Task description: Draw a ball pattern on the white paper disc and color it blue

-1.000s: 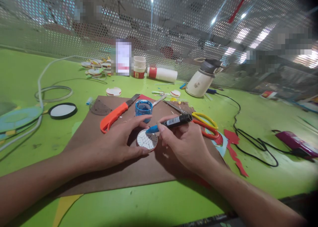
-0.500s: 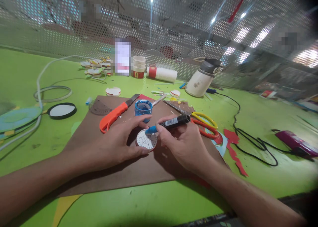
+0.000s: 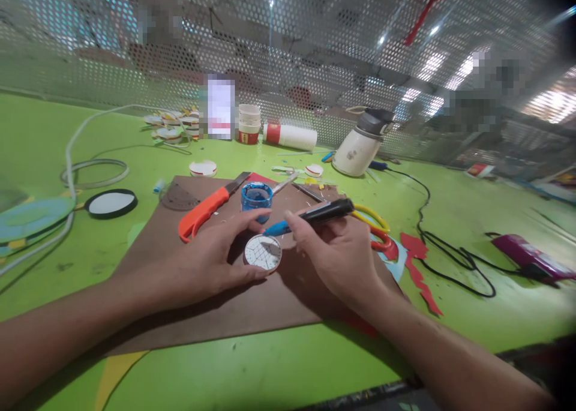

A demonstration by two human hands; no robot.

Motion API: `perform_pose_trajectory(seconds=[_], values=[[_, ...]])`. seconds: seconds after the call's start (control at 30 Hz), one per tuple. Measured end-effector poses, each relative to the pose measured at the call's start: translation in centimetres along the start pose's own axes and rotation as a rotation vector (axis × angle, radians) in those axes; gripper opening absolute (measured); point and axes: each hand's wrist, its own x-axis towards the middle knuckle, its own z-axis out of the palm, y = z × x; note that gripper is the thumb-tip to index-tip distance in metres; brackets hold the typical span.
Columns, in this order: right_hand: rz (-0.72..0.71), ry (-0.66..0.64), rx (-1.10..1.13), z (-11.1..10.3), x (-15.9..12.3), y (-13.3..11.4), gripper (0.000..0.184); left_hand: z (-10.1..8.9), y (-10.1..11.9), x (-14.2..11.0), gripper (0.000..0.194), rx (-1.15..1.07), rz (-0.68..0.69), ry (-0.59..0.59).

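Note:
A small round white disc (image 3: 263, 254) with a grid of dark lines lies on the brown board (image 3: 216, 321). My left hand (image 3: 220, 249) curves round its left side, thumb at the lower edge and fingers at the upper one. In my right hand (image 3: 337, 249) is a black marker (image 3: 326, 212) with a blue front end, its tip at the disc's upper edge; I cannot tell whether it touches. Just beyond the disc stands an open jar of blue paint (image 3: 256, 200). An orange-handled knife (image 3: 204, 212) lies to the left of the jar.
Scissors with yellow and red handles (image 3: 375, 219) lie right of my right hand. Farther back are stacked paper cups (image 3: 290, 136), a lit phone (image 3: 220, 108) and a white kettle-like flask (image 3: 357, 147). A black cord (image 3: 425, 213) and red scraps (image 3: 418, 273) lie to the right.
The marker's tip has shifted from over the disc's face to its upper edge, and the marker lies a little flatter. My left hand stays round the disc. The whole view has shifted slightly.

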Motion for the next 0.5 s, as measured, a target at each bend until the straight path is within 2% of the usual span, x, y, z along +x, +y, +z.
perform_pose_trajectory(seconds=[0.07,0.13,0.23,0.33,0.5], values=[[-0.034,0.059,0.015,-0.06,0.1,-0.66,0.028,0.14,-0.08,-0.02,0.091,-0.017,0.004,0.014],[-0.032,0.056,0.023,-0.12,0.17,-1.09,0.031,0.23,-0.06,-0.03,0.082,-0.033,0.009,0.017],[-0.041,-0.001,0.02,-0.15,0.24,-1.11,0.035,0.19,-0.05,-0.06,0.066,-0.037,0.013,0.006],[-0.019,-0.066,-0.011,-0.08,0.22,-0.67,0.036,0.06,-0.18,-0.07,0.064,-0.031,0.014,-0.007],[0.061,-0.087,0.032,-0.08,-0.03,-0.58,0.012,0.15,-0.37,-0.15,0.075,-0.001,0.003,0.027]])
